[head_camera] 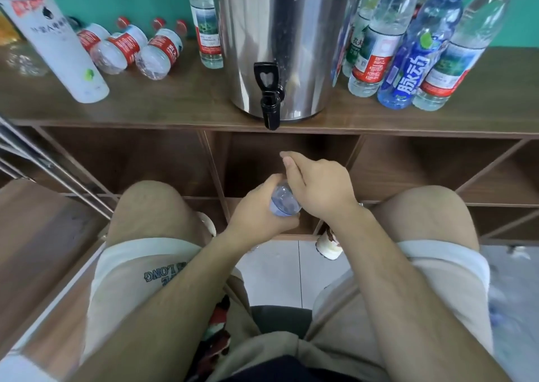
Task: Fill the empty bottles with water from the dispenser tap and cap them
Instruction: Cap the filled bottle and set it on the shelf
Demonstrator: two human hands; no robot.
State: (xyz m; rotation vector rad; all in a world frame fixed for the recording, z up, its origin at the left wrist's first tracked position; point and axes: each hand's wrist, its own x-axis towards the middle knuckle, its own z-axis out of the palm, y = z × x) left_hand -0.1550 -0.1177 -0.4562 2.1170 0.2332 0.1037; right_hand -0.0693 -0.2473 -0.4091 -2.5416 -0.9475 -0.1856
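Below tap [269,101], hands [256,209] [319,187] grip bottle [284,200]; shorts [131,265]: "LONG"

The tall steel dispenser drum [280,31] is glossy metal with a black plastic tap [269,95]; the brown bench [180,101] is matt wood-grain; the bottles [376,46] are clear glossy plastic.

The scene is lit evenly and fairly brightly, shadows kept soft. Streaky glare is picked up on the steel dispenser [291,31] above the fingers [291,166]. The cubby [256,154] behind them is left dim. Bottles [414,58] up and right are bent by fisheye; edges are smeared slightly.
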